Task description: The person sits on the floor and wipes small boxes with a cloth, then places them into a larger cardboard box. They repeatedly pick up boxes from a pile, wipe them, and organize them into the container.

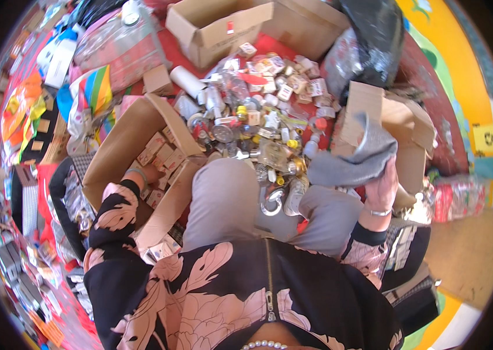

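A grey cloth [354, 160] hangs folded from my right hand [382, 184], whose fingers are closed on it above my right knee. The cloth's upper end reaches the open cardboard box [413, 125] on the right. On the left, my left hand [152, 174] reaches into another open cardboard box [127, 137]. Small white-and-red cartons [168, 156] fill much of that box, and my fingers are down among them. Whether they grip a carton is hidden. A heap of small bottles and cartons [275, 111] spreads on the floor in front of my knees.
Beyond the heap stands a large open cardboard box [217, 32], with a black plastic bag [375, 41] to its right. A white roll [187, 81] lies by the left box. Bagged clear bottles [456, 198] sit at far right. Colourful bags [92, 93] and goods crowd the left.
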{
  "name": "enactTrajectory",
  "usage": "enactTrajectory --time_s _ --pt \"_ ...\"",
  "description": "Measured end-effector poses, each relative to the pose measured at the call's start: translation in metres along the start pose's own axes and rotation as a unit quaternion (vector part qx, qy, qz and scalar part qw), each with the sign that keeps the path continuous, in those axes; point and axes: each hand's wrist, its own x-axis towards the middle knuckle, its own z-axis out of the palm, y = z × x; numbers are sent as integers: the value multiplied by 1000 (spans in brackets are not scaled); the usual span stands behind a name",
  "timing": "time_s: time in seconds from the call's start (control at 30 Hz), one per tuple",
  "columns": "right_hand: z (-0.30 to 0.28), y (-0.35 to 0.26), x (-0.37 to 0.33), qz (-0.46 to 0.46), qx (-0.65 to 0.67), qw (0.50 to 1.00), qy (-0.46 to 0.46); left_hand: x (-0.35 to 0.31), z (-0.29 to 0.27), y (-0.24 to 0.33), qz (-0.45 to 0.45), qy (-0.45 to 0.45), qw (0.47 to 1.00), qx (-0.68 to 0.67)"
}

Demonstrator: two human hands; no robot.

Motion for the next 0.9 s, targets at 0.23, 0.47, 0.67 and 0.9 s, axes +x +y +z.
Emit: enactTrajectory --time_s 0.23,0.47,0.67,0.9 --pt "0 -31 0 -26 -56 996 69 -149 -180 130 -153 431 886 -76" --pt "47 49 -44 -38 -377 923 -58 -136 -189 344 406 378 724 -411" --pt "20 17 -83 46 -337 923 -181 -97 -171 388 358 252 771 -462" --pt "-164 -5 -110 -22 -148 946 289 -79 -176 368 262 353 715 -544"
